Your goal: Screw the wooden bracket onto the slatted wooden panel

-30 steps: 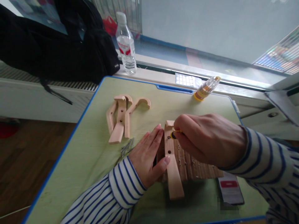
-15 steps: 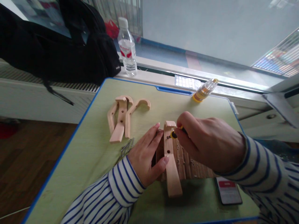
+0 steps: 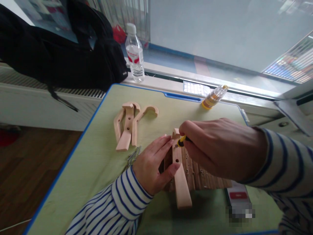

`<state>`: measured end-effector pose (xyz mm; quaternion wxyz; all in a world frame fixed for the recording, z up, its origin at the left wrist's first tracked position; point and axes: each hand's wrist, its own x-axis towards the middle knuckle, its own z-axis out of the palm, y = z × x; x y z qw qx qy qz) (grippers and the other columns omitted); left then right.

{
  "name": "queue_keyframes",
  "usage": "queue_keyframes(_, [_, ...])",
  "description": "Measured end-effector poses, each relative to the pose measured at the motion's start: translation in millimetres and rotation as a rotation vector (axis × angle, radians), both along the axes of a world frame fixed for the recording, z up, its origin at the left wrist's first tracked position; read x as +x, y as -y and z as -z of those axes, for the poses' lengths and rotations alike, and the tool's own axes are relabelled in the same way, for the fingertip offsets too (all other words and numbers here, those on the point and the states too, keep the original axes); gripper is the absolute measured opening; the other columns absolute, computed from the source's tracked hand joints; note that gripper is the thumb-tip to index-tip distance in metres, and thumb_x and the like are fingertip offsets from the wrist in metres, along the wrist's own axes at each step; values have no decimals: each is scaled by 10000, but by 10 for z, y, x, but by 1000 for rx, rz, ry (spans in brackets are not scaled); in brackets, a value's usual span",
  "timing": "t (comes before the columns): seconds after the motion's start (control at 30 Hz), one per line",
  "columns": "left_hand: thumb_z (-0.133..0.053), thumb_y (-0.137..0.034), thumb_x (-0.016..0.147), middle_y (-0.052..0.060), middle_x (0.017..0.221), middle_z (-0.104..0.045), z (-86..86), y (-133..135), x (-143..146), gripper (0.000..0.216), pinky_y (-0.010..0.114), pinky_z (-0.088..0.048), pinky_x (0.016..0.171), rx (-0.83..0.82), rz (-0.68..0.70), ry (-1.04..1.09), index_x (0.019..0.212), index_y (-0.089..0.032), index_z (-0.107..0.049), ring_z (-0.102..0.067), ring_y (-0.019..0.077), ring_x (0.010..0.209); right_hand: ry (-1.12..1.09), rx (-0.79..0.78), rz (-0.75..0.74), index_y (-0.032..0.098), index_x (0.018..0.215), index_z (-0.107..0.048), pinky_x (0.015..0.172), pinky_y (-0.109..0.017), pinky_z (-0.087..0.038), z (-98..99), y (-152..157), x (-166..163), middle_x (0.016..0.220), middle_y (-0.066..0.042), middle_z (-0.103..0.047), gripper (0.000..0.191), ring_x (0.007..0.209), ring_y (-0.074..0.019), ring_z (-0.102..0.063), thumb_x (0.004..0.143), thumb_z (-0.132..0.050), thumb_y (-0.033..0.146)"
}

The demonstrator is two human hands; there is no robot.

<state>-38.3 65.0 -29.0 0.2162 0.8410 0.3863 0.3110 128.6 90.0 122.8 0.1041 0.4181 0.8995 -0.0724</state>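
A light wooden hook (image 3: 182, 186) lies across a brown wooden block (image 3: 195, 173) that has several small holes. My left hand (image 3: 153, 163) steadies the hook and block from the left, thumb against the hook's edge and fingers at the block's far side. In my right hand (image 3: 210, 143) is a yellow and black screwdriver (image 3: 181, 141), its tip at the hook's upper hole; most of the handle is hidden by the fingers. The lower hole (image 3: 177, 160) shows bare. Beside my left wrist lie several screws (image 3: 133, 156).
Several more wooden hooks (image 3: 128, 127) lie at the table's (image 3: 97, 156) left. A clear bottle with a yellow base (image 3: 212, 98) leans at the back right edge. A phone (image 3: 238, 195) rests below my right forearm. A water bottle (image 3: 135, 58) and black bag (image 3: 80, 55) are on the sill.
My right hand has turned over the hook, with the wrist and forearm swinging slightly right and the screwdriver turning with it. My left hand stays on the hook. The view has shifted slightly.
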Motion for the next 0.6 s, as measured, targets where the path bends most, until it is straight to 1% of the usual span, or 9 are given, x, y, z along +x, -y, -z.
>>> queue_keyframes(0.13, [-489, -384, 824, 147, 1380, -383, 6, -13, 2, 549, 444, -300, 1069, -39, 48, -46, 1279, -82, -432, -314, 273, 1292, -1, -25, -87, 169, 815, -467, 519, -255, -224, -63, -63, -45, 728, -33, -546, 102, 580, -109, -430, 839, -378, 215])
queue_keyframes(0.23, [-484, -377, 826, 150, 1361, -405, -9, -23, -8, 520, 462, -310, 1055, -41, 55, -55, 1259, -90, -455, -326, 280, 1280, 9, -18, -132, 168, 821, -490, 523, -260, -227, -66, -116, -64, 722, -30, -541, 110, 575, -108, -421, 831, -389, 209])
queue_keyframes(0.3, [-498, -377, 820, 147, 1325, -442, -21, -35, -13, 493, 464, -337, 1031, -22, 51, -24, 1230, -103, -484, -365, 280, 1248, -5, -37, -173, 171, 834, -495, 516, -263, -223, -35, -152, -55, 691, -17, -534, 117, 543, -100, -398, 830, -386, 214])
queue_keyframes(0.37, [-520, -368, 818, 137, 1255, -503, -34, -55, -8, 444, 443, -384, 989, 7, 14, 38, 1186, -119, -519, -435, 264, 1178, -42, -57, -212, 174, 840, -491, 509, -266, -220, 11, -184, -28, 669, -6, -527, 119, 520, -95, -376, 828, -387, 230])
queue_keyframes(0.43, [-542, -340, 821, 116, 1134, -576, -50, -80, 13, 367, 410, -437, 917, 30, -69, 106, 1125, -135, -558, -509, 237, 1063, -91, -53, -230, 174, 834, -482, 509, -267, -223, 57, -205, 7, 661, -4, -524, 118, 514, -95, -362, 825, -386, 242])
queue_keyframes(0.5, [-560, -318, 818, 88, 997, -616, -66, -108, 48, 294, 385, -472, 829, 26, -143, 146, 1057, -149, -594, -545, 215, 938, -123, -35, -238, 175, 810, -467, 508, -265, -225, 87, -214, 34, 645, 0, -512, 107, 510, -93, -345, 820, -382, 238])
queue_keyframes(0.6, [-566, -310, 812, 69, 905, -606, -81, -141, 105, 227, 365, -483, 768, -63, -105, 139, 973, -162, -625, -552, 202, 862, -127, -15, -254, 182, 769, -441, 502, -260, -222, 102, -215, 39, 616, 13, -478, 95, 502, -90, -317, 814, -376, 235])
